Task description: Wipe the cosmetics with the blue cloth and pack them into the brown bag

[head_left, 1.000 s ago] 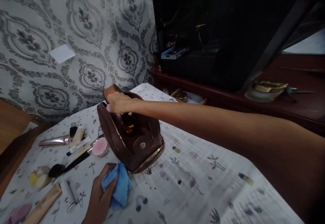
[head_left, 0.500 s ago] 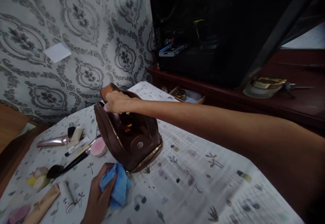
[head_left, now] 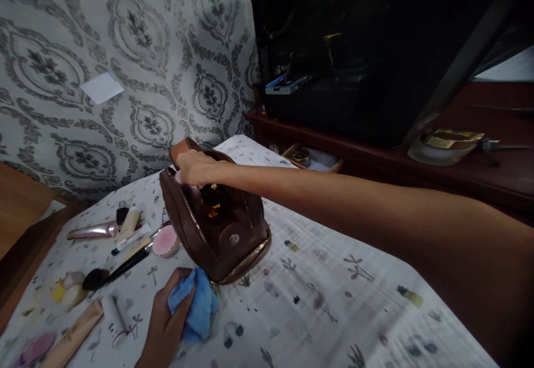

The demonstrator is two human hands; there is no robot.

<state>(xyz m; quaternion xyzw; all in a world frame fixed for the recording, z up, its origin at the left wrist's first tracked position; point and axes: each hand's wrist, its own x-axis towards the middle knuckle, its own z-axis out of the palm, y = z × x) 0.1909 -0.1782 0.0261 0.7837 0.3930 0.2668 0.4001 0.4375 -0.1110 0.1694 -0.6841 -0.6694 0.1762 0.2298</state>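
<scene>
A brown cosmetic bag (head_left: 183, 229) stands unzipped on the cloth-covered table, its mouth towards me. My right hand (head_left: 194, 167) reaches over to its far rim beside the tan handle (head_left: 181, 148). The fingers are curled closed; a bit of pink shows under them, but what they grip is hidden. Inside the bag a dark amber bottle (head_left: 213, 200) is partly visible. In front of the bag, my left hand (head_left: 169, 312) is closed round a crumpled blue cloth (head_left: 200, 307).
Makeup brushes (head_left: 129, 262), a pink round compact (head_left: 166, 241), sponges (head_left: 70, 290), a white tube (head_left: 112, 318) and a rose-gold tube (head_left: 94, 230) lie at left. A dark television (head_left: 354, 39) stands on the red-brown cabinet at right, with a gold-lidded jar (head_left: 448, 145).
The whole view has shifted slightly, so everything appears a little further right. Both hands keep their places at the bag and on the cloth.
</scene>
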